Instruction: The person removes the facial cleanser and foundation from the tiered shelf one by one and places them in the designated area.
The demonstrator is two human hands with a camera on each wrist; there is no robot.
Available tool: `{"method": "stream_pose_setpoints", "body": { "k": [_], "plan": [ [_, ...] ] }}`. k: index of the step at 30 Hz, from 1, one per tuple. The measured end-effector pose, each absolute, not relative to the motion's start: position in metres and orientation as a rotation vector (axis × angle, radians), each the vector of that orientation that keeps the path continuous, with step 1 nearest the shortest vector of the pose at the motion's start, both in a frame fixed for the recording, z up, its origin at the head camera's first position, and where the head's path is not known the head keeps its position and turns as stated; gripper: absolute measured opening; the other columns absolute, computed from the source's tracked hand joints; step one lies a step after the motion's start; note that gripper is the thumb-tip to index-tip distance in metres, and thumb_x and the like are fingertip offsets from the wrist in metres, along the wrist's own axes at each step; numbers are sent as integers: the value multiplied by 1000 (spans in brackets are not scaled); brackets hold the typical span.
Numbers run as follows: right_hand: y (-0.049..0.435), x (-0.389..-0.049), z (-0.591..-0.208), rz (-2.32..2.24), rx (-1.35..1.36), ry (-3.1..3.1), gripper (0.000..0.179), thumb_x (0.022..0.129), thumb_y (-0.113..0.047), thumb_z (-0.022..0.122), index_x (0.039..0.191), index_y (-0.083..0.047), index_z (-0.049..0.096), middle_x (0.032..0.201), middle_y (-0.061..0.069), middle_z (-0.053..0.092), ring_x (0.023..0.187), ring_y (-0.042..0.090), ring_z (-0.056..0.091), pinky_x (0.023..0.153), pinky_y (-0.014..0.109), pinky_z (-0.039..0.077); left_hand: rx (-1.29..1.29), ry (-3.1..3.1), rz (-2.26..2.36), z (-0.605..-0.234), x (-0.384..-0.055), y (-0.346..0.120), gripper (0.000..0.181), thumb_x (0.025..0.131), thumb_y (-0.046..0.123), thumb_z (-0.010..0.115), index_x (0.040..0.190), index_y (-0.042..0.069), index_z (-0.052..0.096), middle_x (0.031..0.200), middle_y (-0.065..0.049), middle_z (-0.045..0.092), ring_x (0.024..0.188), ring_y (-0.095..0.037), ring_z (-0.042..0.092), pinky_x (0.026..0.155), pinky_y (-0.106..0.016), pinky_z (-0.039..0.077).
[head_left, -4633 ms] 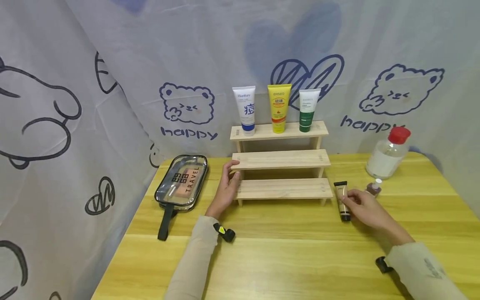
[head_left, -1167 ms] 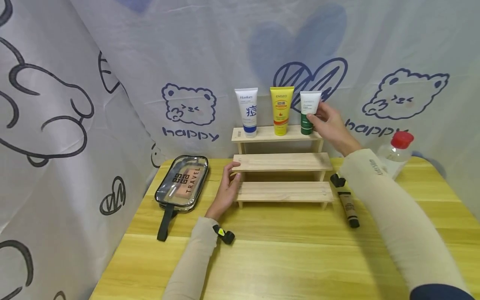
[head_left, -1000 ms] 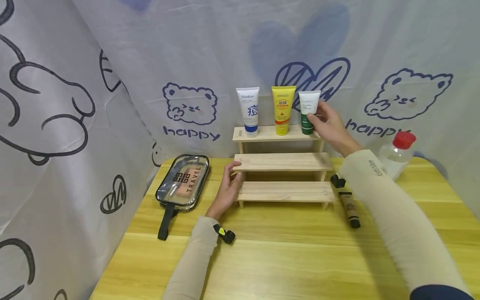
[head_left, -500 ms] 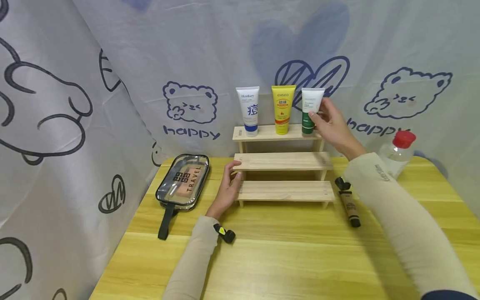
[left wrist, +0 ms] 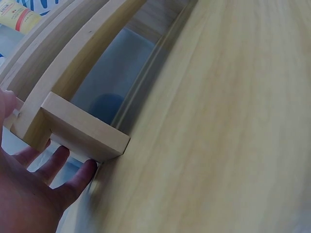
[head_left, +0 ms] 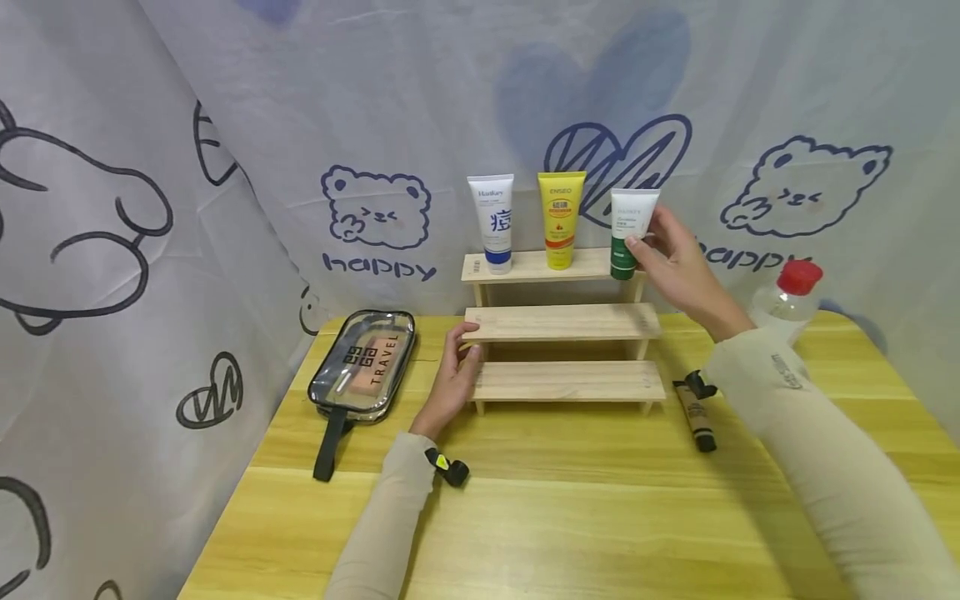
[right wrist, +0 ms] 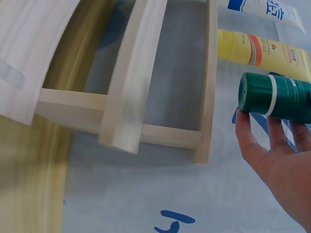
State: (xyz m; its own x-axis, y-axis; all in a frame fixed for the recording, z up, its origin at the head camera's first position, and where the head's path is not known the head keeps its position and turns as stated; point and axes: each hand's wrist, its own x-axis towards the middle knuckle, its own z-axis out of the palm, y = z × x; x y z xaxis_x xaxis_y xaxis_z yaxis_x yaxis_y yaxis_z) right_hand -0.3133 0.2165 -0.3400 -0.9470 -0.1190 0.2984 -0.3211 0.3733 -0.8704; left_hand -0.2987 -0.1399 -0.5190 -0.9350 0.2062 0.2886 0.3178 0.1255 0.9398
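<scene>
right hand [head_left: 686, 271] grips green tube [head_left: 630, 232] | left hand [head_left: 450, 379] on rack [head_left: 562, 321]

Yellow wooden table [head_left: 570, 517], three-tier pale wooden step shelf [head_left: 562, 321], clear zip travel pouch [head_left: 363, 362], small brown tube [head_left: 697, 417], red-capped clear bottle [head_left: 783, 302].

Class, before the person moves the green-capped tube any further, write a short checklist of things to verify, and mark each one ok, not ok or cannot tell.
1. Right hand has a grip on the green-capped tube: ok.
2. Tube lifted clear of the top shelf: ok.
3. Left hand steadies the wooden rack: ok.
4. Yellow tube and blue-print tube upright: ok.
5. Tube's cap closed tight: cannot tell.
</scene>
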Motion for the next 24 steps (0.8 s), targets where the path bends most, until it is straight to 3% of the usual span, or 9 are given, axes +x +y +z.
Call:
{"method": "stream_pose_setpoints", "body": {
  "k": [12, 24],
  "plan": [
    [225, -286, -352, 1575, 455, -2426, 57, 117, -21, 49, 171, -15, 30, 164, 22, 50, 139, 32, 57, 95, 15, 55, -549, -2284, -1960, -517, -296, -140, 41, 118, 12, 43, 158, 11, 35, 165, -21, 38, 141, -49, 52, 111, -40, 44],
    [235, -260, -361, 1535, 460, -2451, 59, 116, -18, 51, 171, -16, 30, 168, 21, 47, 148, 43, 52, 95, 10, 52, -549, -2280, -1961, -517, -296, -140, 40, 119, 14, 44, 158, 13, 36, 163, -22, 39, 140, -51, 52, 110, -40, 45]
  ]
}}
